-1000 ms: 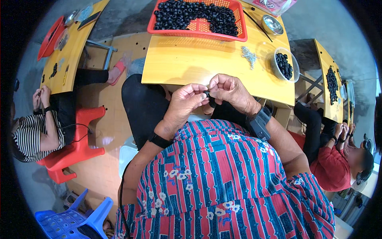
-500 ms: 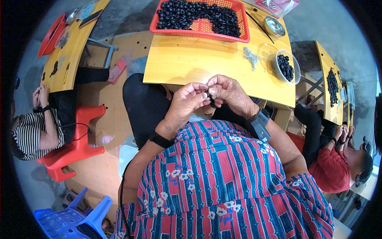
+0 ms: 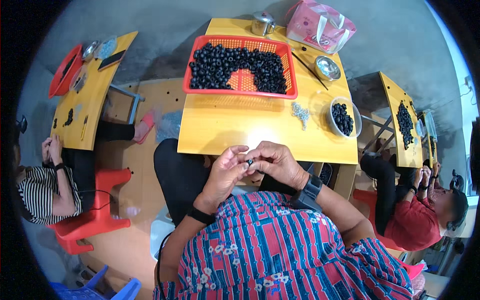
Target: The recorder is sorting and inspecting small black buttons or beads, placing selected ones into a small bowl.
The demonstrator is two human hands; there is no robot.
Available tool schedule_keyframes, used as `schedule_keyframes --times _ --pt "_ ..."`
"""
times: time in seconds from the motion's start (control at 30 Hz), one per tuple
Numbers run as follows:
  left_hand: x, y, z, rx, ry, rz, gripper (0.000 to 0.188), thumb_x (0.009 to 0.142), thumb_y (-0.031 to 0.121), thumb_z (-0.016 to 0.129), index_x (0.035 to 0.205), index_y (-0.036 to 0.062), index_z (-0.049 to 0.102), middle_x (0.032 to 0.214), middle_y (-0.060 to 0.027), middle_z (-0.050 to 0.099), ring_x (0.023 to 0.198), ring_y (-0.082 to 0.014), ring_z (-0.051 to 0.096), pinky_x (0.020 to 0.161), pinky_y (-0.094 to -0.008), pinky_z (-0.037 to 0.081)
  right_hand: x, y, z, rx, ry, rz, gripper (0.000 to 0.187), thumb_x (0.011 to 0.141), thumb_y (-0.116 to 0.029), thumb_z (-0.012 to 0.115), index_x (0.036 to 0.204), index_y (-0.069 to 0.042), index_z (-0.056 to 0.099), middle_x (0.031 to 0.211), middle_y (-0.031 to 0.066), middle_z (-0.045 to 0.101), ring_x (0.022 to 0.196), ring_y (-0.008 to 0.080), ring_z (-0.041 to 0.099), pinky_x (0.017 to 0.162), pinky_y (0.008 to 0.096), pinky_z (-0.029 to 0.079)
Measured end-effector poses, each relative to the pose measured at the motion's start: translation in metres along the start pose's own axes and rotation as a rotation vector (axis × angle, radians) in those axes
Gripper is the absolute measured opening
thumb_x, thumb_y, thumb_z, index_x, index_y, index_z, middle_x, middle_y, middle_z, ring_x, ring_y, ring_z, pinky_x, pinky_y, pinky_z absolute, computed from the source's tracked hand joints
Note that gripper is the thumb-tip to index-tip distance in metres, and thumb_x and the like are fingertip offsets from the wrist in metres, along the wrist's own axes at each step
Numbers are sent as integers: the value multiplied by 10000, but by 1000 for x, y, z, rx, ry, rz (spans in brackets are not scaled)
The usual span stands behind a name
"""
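Just off the near edge of the yellow table [image 3: 225, 135], both hands meet over my lap. The fingers of my left hand [image 3: 226, 172] pinch a small black part [image 3: 249, 162] with a light, shiny spot on it. My right hand [image 3: 280, 166] grips the same part from the other side, thumb against fingertips. Most of it is covered by the fingers. Beyond the hands, a small heap of silvery, screw-like pieces [image 3: 301, 114] lies on the tabletop. A clear plastic bowl [image 3: 356, 120] of black ring-shaped parts [image 3: 342, 120] stands to its right.
A red plastic basket [image 3: 240, 93] full of black parts sits farther back. Behind the bowl are a metal bowl [image 3: 327, 68], a thin dark stick [image 3: 310, 71], a lidded metal cup [image 3: 263, 24] and a pink bag [image 3: 312, 27]. People work at tables on both sides.
The view has tilted up, so the table and hands sit lower in it and the cup and whole bag show. The black part has turned between my fingers, which still hold it.
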State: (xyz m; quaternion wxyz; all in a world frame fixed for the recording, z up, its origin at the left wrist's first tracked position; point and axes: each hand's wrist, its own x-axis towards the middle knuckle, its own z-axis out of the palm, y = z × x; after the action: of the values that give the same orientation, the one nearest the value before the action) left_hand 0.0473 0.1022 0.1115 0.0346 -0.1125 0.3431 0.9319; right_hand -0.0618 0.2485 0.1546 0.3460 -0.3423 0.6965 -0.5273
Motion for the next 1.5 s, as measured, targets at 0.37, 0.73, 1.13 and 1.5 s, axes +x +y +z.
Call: schedule_keyframes --times 0.37,0.73,1.13,1.5 --pt "7 9 -11 -8 -24 -2 330 866 11 577 1173 29 460 967 -56 569 868 -140 597 826 -265 510 38 -26 -50 -276 172 -202 115 790 -70 670 896 -23 671 774 78 632 750 191 607 699 286 479" --pt "11 16 -10 -14 -52 -19 318 850 -29 558 1153 23 479 957 -58 567 910 -120 582 872 -283 509 138 -18 -116 -902 151 -291 111 761 -56 584 837 -35 662 816 136 622 786 313 609 718 385 492" --pt "9 16 -13 -11 -38 -28 327 836 -41 566 1150 16 492 957 -63 559 903 -121 571 843 -280 509 191 4 -109 -1394 -74 -159 174 754 -31 538 874 -52 661 927 152 593 837 338 614 724 409 515" --pt "10 16 -16 -19 -50 -4 327 840 -37 571 1152 13 488 936 -62 558 891 -119 570 839 -273 507 192 8 -110 -1378 -127 -203 134 768 -70 537 846 -56 644 926 143 581 827 330 621 709 407 522"
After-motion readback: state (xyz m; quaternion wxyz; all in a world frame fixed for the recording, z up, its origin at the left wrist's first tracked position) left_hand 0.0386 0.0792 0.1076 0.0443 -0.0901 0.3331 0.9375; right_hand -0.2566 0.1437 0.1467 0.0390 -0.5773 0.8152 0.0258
